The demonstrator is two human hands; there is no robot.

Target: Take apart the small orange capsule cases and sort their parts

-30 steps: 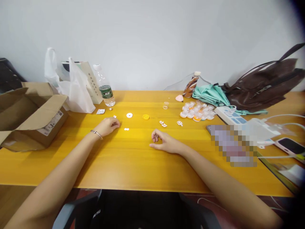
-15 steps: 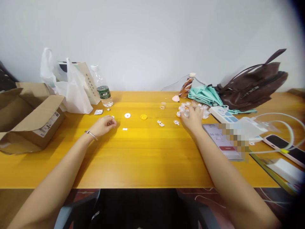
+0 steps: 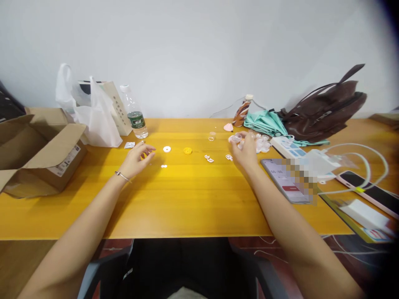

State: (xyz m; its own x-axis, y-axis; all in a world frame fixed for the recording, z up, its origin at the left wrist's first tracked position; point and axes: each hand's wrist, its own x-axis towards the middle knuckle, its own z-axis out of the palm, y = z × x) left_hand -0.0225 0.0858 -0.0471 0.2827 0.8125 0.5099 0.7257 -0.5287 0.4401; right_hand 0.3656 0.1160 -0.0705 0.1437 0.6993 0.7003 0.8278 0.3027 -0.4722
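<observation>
My left hand [image 3: 139, 159] hovers over the left part of the table with its fingers spread and nothing between them. Just right of it lie a white ring-shaped disc [image 3: 167, 149] and two tiny white discs [image 3: 163, 166]. On the right, my right hand [image 3: 245, 152] has its fingers closed round a small clear plastic cup [image 3: 235, 138]. More clear cups [image 3: 262, 143] sit bunched behind and beside that hand. Near the middle are a yellow round piece [image 3: 187, 151], white cut-out pieces [image 3: 209, 158] and another cut-out piece [image 3: 229, 157] close to my right wrist.
A single clear cup [image 3: 212, 136] and a pink cone-like piece [image 3: 228, 127] stand farther back. An open cardboard box [image 3: 43, 166], plastic bag [image 3: 96, 120] and water bottle [image 3: 136, 118] are left. A phone [image 3: 285, 182], power strip [image 3: 285, 145] and brown bag [image 3: 327, 112] lie right.
My left hand has opened from a pinch and moved slightly right. My right hand has drawn a clear cup to the left side of the bunch. The view has shifted slightly.
</observation>
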